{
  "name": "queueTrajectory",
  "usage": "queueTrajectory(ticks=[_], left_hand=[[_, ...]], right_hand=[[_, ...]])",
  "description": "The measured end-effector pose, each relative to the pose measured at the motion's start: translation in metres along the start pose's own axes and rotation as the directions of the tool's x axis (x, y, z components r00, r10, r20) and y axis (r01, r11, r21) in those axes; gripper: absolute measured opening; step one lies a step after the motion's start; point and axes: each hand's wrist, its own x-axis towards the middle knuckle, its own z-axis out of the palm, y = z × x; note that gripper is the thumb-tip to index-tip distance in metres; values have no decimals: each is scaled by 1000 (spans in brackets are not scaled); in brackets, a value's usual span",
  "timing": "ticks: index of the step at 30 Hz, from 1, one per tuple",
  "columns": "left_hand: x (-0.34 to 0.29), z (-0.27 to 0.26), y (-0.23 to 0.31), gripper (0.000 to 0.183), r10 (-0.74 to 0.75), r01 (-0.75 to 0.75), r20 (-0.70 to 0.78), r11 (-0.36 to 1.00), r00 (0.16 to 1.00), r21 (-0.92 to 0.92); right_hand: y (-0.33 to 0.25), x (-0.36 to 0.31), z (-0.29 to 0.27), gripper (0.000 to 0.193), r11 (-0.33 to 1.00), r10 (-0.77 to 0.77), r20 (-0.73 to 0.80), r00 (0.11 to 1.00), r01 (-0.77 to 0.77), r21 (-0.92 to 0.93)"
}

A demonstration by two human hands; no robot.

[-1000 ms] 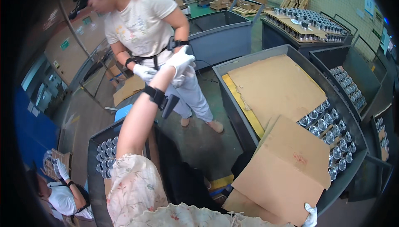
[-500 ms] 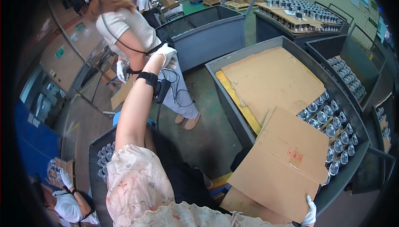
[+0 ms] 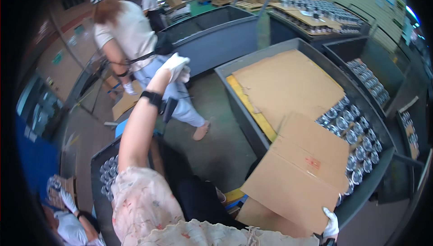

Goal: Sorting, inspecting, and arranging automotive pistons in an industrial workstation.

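My left hand [image 3: 177,67], in a white glove, is raised ahead at the end of an outstretched arm. Its fingers bend downward and are smeared, so I cannot make out their grip. Beyond it stands a co-worker [image 3: 131,34] in a light top with a dark waist strap. At the lower right my white-gloved right hand [image 3: 330,223] is closed on the edge of a folded brown cardboard sheet [image 3: 297,165]. That sheet is tilted over the near end of a grey metal bin [image 3: 288,44]. Another flat cardboard piece [image 3: 288,81] lies in the bin, beside rows of shiny metal cups [image 3: 354,137].
A second bin [image 3: 212,32] stands behind the walkway. More bins with metal parts [image 3: 367,81] line the right side. Near my left arm, another bin holds similar parts [image 3: 109,176]. A second co-worker [image 3: 74,223] is at the lower left, another [image 3: 149,7] farther back.
The near co-worker has moved left, away from my left hand, with a leg stepping out. My left arm stays outstretched. The right hand still holds the cardboard, and the view has shifted slightly.
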Motion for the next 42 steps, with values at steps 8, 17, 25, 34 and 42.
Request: queueTrajectory(ticks=[8,17,25,34,42], left_hand=[[-153,143,-75,86,29,8,472,997,881,-75],[-178,148,-200,85,-184,342,530,915,827,-216],[-134,12,-176,73,-58,105,118,891,991,-441],[-104,-28,-154,78,-40,30,-15,915,999,-402],[-147,56,-176,75,-94,208,351,930,931,-303]], right_hand=[[-16,-21,12,37,987,-161,51,986,161,21],[-18,-33,30,49,959,-273,95,957,279,-56],[-19,-37,46,44,947,-275,-337,901,193,-257],[-20,-27,46,43,955,-263,-354,898,191,-225],[-9,5,-48,41,984,-82,-221,972,43,-172]])
